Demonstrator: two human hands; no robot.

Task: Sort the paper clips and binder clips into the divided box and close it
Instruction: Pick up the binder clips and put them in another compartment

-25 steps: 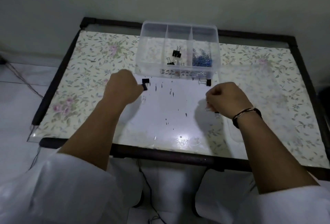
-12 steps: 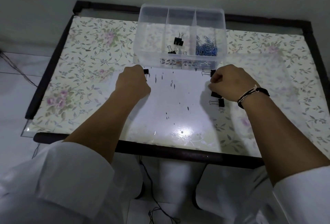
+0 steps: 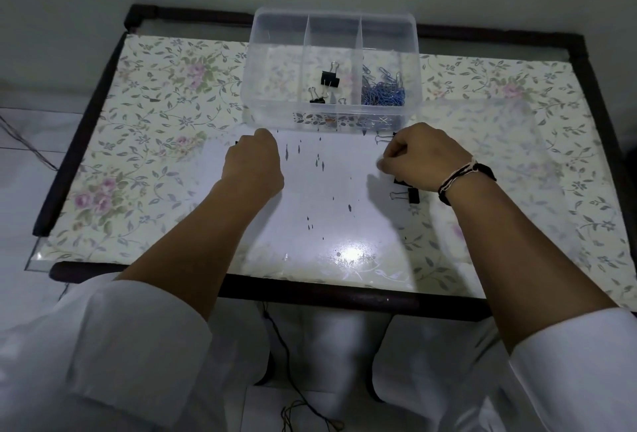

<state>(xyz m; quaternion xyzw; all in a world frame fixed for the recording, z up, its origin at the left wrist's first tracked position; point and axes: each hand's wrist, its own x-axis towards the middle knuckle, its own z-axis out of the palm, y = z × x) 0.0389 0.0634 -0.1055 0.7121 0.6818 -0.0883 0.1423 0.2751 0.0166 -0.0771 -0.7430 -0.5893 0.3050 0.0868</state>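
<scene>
Binder clips (image 3: 405, 195) lie just near-side of the divided box (image 3: 332, 69), under the right hand (image 3: 425, 161), whose curled fingers' hold cannot be told.

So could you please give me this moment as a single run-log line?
phase: gathering clips | left hand: curled on table | right hand: curled beside loose binder clip | divided box: open, binder clips middle, paper clips right

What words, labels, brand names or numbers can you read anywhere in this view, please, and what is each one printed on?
None can be read.
divided box: clear plastic, no label visible.
table: floral pattern only, no text.
bracelet: plain cords, no lettering visible.
binder clips: black, any marking too small to tell.
</scene>
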